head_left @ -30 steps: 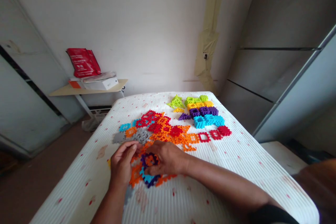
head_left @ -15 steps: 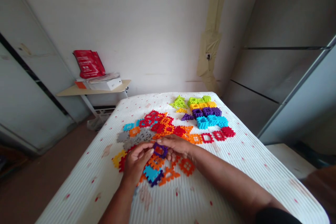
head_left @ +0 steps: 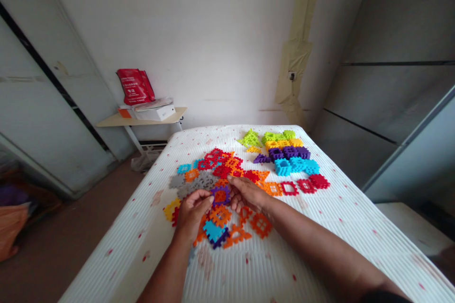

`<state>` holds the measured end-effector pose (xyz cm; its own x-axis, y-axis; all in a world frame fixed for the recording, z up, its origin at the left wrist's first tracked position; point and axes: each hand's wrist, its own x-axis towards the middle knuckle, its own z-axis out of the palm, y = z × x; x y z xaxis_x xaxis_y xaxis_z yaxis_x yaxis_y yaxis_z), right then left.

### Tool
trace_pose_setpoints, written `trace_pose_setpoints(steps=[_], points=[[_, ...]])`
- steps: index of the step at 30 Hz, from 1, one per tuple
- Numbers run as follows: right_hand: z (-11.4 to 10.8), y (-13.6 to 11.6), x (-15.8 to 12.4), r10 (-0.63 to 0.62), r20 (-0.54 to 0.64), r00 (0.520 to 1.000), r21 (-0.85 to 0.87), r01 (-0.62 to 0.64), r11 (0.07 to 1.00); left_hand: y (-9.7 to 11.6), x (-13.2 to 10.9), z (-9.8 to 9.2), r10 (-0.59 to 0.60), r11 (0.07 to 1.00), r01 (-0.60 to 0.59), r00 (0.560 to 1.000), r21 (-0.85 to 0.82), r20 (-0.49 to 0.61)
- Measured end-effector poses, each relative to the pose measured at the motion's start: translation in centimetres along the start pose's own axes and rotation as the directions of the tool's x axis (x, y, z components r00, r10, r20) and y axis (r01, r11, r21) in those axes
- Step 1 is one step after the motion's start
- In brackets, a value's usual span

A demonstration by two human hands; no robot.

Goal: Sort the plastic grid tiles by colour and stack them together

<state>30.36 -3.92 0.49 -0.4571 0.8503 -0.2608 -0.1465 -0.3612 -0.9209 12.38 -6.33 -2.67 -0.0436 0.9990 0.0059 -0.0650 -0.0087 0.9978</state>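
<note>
A purple square frame block (head_left: 214,201) with an open centre and toothed edges is pinched at its left side by my left hand (head_left: 194,208), thumb toward me. My right hand (head_left: 247,193) is right beside the frame's right edge, its fingers loosely bent and apart; whether they touch the frame I cannot tell. Under and around the hands lie loose toothed blocks: an orange window block (head_left: 220,216), a light blue block (head_left: 213,231) overlapping a purple one, an orange triangular block (head_left: 237,235), and grey blocks (head_left: 199,181) farther back.
Blocks grouped by colour stand at the back right: green (head_left: 272,137), yellow (head_left: 283,144), purple (head_left: 289,152), light blue (head_left: 296,165) and red (head_left: 319,181). A white ribbed cover (head_left: 284,255) lies over the table. A side table (head_left: 142,120) holds a red bag (head_left: 135,86).
The purple frame block has turned to face me more squarely. My right hand's fingers have shifted from its top edge to its right side. The whole view has swung slightly left.
</note>
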Motion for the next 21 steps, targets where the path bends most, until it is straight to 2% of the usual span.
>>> trace_pose_setpoints(steps=[7,11,16,21], points=[[0.1,0.2,0.3,-0.138,-0.095,0.986,0.049,0.144,0.988,-0.4,0.2,-0.1,-0.006,1.000,0.005,1.000,0.012,0.008],[0.0,0.4,0.4,-0.214,-0.107,0.971,-0.003,0.214,0.977,0.0,-0.1,-0.1,0.007,0.997,-0.009,0.999,0.082,0.032],[-0.4,1.0,0.8,-0.363,-0.085,0.928,-0.232,0.336,0.913,0.3,-0.4,0.1,-0.013,0.986,0.004,0.998,0.167,0.055],[-0.7,1.2,0.5,-0.515,-0.013,0.857,-0.538,0.428,0.726,0.5,-0.8,0.7,-0.012,0.988,0.002,0.998,0.152,0.062]])
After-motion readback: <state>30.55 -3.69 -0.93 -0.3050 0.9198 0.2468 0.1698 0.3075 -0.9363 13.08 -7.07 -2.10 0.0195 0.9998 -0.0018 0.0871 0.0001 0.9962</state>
